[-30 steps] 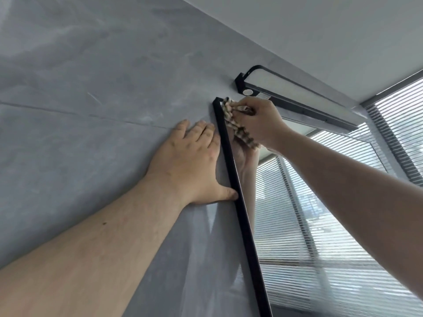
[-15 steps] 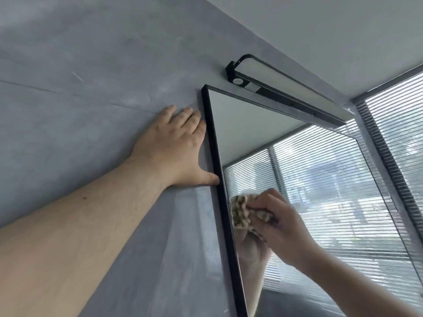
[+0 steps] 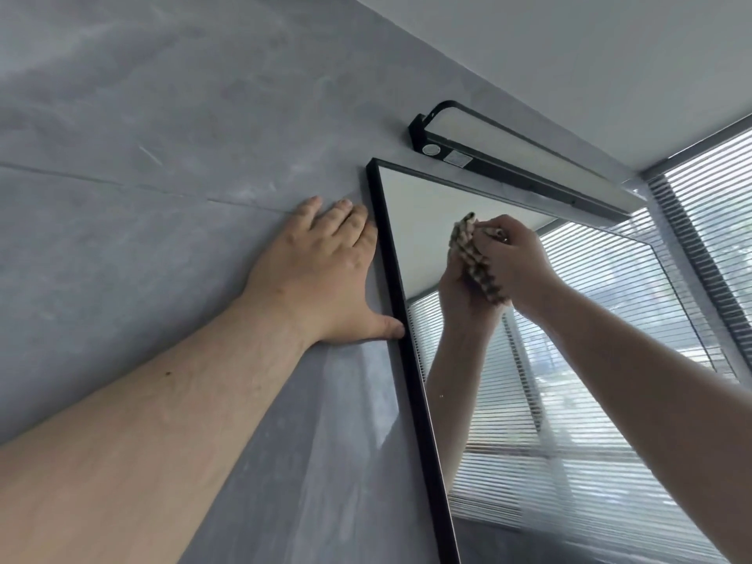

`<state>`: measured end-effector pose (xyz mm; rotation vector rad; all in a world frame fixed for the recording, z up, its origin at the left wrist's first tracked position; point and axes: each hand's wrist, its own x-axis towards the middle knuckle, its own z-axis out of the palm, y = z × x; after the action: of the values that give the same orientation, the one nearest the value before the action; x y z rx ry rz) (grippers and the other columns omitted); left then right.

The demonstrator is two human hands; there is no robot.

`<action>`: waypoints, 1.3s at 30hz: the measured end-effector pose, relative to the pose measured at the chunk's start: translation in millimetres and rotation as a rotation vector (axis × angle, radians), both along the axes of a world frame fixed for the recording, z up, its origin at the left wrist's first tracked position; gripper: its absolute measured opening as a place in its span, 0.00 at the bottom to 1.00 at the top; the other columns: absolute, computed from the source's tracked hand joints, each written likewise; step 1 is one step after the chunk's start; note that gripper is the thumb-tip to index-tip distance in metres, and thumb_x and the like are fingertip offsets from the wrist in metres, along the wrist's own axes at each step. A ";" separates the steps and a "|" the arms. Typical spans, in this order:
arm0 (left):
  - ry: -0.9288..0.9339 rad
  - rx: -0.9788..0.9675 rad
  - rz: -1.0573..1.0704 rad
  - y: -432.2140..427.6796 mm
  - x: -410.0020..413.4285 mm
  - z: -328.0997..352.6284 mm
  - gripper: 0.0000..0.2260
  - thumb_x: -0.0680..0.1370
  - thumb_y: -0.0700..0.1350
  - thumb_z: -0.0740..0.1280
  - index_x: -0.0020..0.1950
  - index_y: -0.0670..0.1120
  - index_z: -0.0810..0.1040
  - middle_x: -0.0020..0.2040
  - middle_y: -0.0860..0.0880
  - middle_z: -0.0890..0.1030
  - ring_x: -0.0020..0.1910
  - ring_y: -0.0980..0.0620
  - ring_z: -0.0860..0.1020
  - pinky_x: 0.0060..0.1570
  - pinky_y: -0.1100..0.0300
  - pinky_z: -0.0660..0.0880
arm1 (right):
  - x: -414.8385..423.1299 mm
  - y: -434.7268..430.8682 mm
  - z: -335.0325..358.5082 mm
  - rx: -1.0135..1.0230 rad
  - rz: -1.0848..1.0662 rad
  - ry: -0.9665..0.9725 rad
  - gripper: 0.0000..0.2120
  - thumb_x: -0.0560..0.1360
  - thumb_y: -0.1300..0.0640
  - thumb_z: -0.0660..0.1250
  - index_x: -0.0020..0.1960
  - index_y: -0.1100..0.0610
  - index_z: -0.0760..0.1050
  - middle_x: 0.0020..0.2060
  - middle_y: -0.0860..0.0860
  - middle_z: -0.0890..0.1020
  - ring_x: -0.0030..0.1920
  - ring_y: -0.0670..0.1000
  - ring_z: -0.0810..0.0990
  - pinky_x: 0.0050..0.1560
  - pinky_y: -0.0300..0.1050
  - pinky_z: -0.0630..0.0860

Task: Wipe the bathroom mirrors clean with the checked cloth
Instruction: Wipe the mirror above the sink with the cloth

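A black-framed mirror (image 3: 407, 352) hangs on the grey wall and reflects a window with blinds. My right hand (image 3: 514, 264) grips the bunched checked cloth (image 3: 472, 254) and presses it against the glass near the mirror's upper left part. Its reflection shows just left of it in the glass. My left hand (image 3: 321, 274) lies flat on the wall beside the frame, fingers straight, thumb tip touching the frame's left edge.
A black bar lamp (image 3: 512, 156) is fixed to the wall just above the mirror's top edge. A real window with blinds (image 3: 712, 221) stands at the right. The grey tiled wall (image 3: 142, 197) stretches to the left.
My right hand with the cloth went from the mirror's top left corner down the glass, then back up and to the right. My left hand stayed flat on the wall.
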<state>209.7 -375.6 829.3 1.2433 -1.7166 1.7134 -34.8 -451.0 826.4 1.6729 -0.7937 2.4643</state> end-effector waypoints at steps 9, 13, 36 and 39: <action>-0.020 0.012 -0.047 5.4 0.8 -4.0 0.57 0.63 0.82 0.46 0.81 0.44 0.52 0.81 0.45 0.54 0.81 0.47 0.49 0.78 0.45 0.44 | 55.7 39.6 -78.9 0.024 -0.036 0.267 0.09 0.74 0.60 0.73 0.52 0.50 0.80 0.46 0.46 0.83 0.49 0.46 0.82 0.52 0.46 0.78; -0.079 0.057 -0.032 10.1 3.2 -9.5 0.54 0.66 0.80 0.49 0.81 0.45 0.54 0.81 0.45 0.54 0.80 0.48 0.50 0.78 0.44 0.44 | 60.0 46.3 -150.3 0.022 -0.121 0.321 0.15 0.71 0.66 0.74 0.46 0.47 0.77 0.42 0.43 0.79 0.45 0.38 0.77 0.44 0.28 0.68; -0.055 0.069 -0.068 2.7 -2.0 -60.5 0.58 0.65 0.81 0.55 0.81 0.40 0.50 0.81 0.40 0.52 0.80 0.42 0.49 0.77 0.39 0.44 | 100.6 60.6 -109.4 0.124 -0.126 0.173 0.08 0.72 0.48 0.71 0.48 0.49 0.76 0.41 0.52 0.81 0.41 0.56 0.79 0.42 0.52 0.77; -0.046 0.070 -0.091 2.0 -1.6 -61.0 0.56 0.66 0.79 0.53 0.81 0.41 0.51 0.81 0.40 0.53 0.80 0.43 0.50 0.77 0.40 0.43 | 101.3 62.9 -150.1 0.165 -0.130 0.166 0.08 0.72 0.50 0.71 0.46 0.48 0.73 0.41 0.50 0.79 0.42 0.54 0.78 0.42 0.52 0.76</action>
<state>208.2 -373.6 768.3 1.1445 -1.8448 1.6542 66.5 -388.0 676.3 1.7864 -1.0714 2.1947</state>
